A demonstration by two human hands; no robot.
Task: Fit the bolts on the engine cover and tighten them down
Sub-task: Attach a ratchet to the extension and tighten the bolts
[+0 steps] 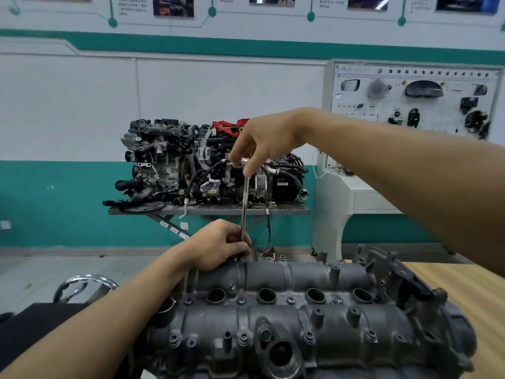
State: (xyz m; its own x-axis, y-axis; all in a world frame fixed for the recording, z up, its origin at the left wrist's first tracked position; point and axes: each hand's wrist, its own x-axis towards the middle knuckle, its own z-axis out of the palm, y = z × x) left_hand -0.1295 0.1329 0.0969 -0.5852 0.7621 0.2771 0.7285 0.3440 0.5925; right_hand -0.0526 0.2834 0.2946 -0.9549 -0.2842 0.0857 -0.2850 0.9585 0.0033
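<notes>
R hand (pixel 262 143) pinches top of driver (pixel 244 203) to spin it, while L hand (pixel 218 244) grips shaft base at approx. 11 o'clock on engine cover (pixel 300 310), prob. keeping it square on bolt hidden beneath.

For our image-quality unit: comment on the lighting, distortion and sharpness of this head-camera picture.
Head view: lighting is soft and even, with no hard shadows on the engine cover; wide-angle distortion bends the green wall stripe; the wall posters are too blurred to read; the long driver, gripped by the left hand and pinched by the right hand, is sharp and glints.
</notes>
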